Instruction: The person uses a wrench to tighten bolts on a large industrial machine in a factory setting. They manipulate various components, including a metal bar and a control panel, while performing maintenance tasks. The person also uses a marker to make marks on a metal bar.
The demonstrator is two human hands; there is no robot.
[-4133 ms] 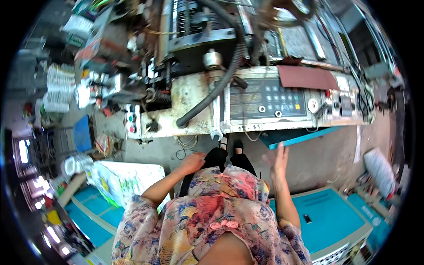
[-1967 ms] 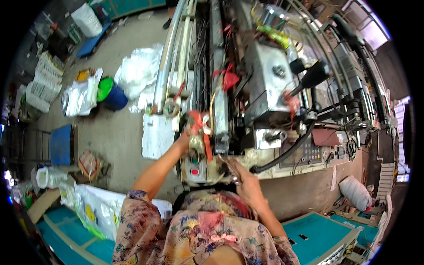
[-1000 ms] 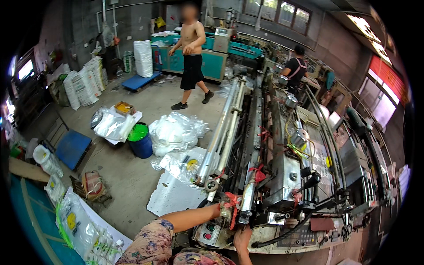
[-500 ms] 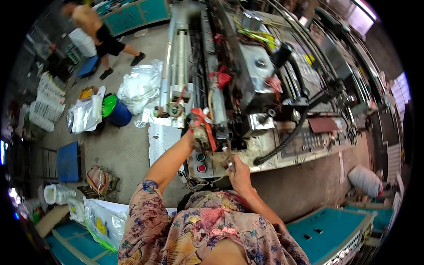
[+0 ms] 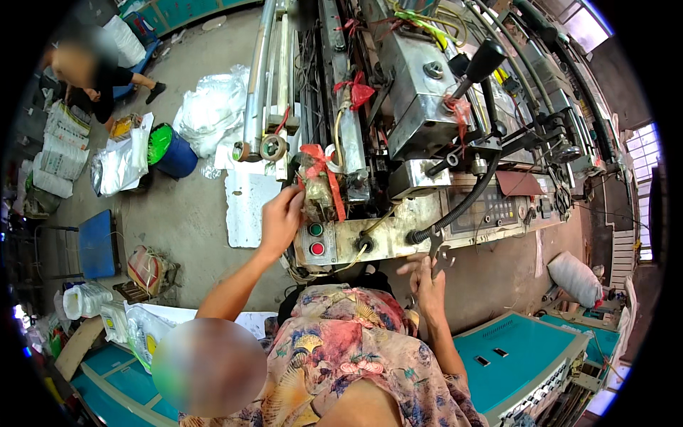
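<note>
My left hand (image 5: 281, 219) has its fingers curled together against the left side of a grimy block (image 5: 319, 193) bound with red tape. That block sits at the near end of the machine's long rails. Whether the fingertips pinch something there is hidden. To the right, in front of the machine's edge, my right hand (image 5: 428, 286) is raised and closed around an open-ended wrench (image 5: 442, 262). Its metal jaws stick up above my fingers, apart from the machine, and some fingers point left. Between the hands, a green button (image 5: 315, 230) and a red button (image 5: 317, 248) sit on the machine's corner.
A ribbed black hose (image 5: 462, 213) bends down to the machine top beside a keypad panel (image 5: 486, 211). On the left floor stand a blue bucket (image 5: 176, 158) and clear plastic film (image 5: 213, 114). A person (image 5: 89, 71) bends at the far left. Behind me is a teal cabinet (image 5: 519, 356).
My right hand has moved right with the wrench, away from the machine's near end. My left hand has drawn back left to the taped block's side. The person has moved left and bent down.
</note>
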